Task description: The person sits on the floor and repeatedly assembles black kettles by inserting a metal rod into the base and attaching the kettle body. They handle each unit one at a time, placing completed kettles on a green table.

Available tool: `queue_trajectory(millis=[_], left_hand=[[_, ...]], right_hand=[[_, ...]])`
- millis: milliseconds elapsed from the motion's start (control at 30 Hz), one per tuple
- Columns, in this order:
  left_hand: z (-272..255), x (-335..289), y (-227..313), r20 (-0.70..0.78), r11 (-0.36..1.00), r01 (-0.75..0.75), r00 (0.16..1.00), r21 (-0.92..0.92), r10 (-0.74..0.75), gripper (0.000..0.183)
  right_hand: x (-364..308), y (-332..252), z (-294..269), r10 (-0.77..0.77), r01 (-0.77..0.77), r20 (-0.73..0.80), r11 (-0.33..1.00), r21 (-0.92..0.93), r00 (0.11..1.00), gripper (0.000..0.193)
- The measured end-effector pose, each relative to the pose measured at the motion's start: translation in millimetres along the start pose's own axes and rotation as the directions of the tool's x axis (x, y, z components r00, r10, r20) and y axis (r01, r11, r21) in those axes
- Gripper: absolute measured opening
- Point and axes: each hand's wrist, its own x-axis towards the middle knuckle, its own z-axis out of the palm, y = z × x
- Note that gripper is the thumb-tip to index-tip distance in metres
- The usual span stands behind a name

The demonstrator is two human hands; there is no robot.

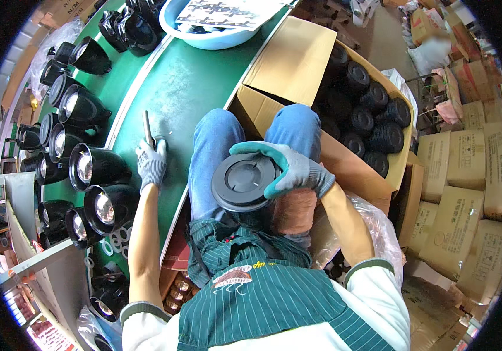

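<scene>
Black disc (245,180): round, dull-surfaced, with stepped rings toward a slightly raised centre and small pale marks, too fine to read; it is above the person's lap, near the knees.
Right hand (299,168): gloved in grey and green, gripping the disc, fingers over its far edge, thumb at its right.
Left hand (152,162): gloved likewise, closed around a slim metal rod (146,126) above the green table (175,82).
Apron (274,304): dark green, pinstriped, bearing yellow lettering and a brown motif.
Cartons (460,225): brown, stacked at right, printed with dark characters and symbols.
Open box (401,168): cardboard, holding black round parts (386,137).
</scene>
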Motion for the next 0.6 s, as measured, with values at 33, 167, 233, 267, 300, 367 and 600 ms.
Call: queue_trajectory(millis=[33,167,233,267,300,367,600], left_hand=[[5,4,6,0.022,1.0,0.004,1.0,0.026,-0.004,0.071],[-49,-17,62,0.111,0.84,-0.135,0.968,-0.526,0.225,0.048],[-83,-34,75,0.108,0.672,-0.356,0.831,-0.65,0.545,0.054],[-109,-48,91,0.161,0.619,-0.44,0.717,-0.651,0.679,0.058],[-138,-64,110,0.207,0.56,-0.515,0.588,-0.65,0.782,0.061],[-162,-83,134,0.402,0.555,-0.526,0.385,-0.645,0.831,0.062],[-168,-144,132,0.351,0.594,-0.774,0.505,-0.222,0.789,0.067]], right_hand=[[-5,7,2,-0.029,0.029,0.006,0.999,0.026,1.0,0.118],[-17,34,15,-0.004,0.005,-0.177,1.0,0.005,0.984,0.132],[-18,45,25,0.003,-0.006,-0.267,1.0,-0.012,0.964,0.139],[-19,51,31,-0.022,0.013,-0.3,0.999,-0.031,0.954,0.142],[-19,55,36,-0.054,0.04,-0.318,0.998,-0.049,0.947,0.146],[-18,53,44,-0.18,0.082,-0.279,0.941,-0.329,0.943,0.153],[16,42,32,-0.167,0.4,-0.545,0.85,0.343,0.822,0.06]])
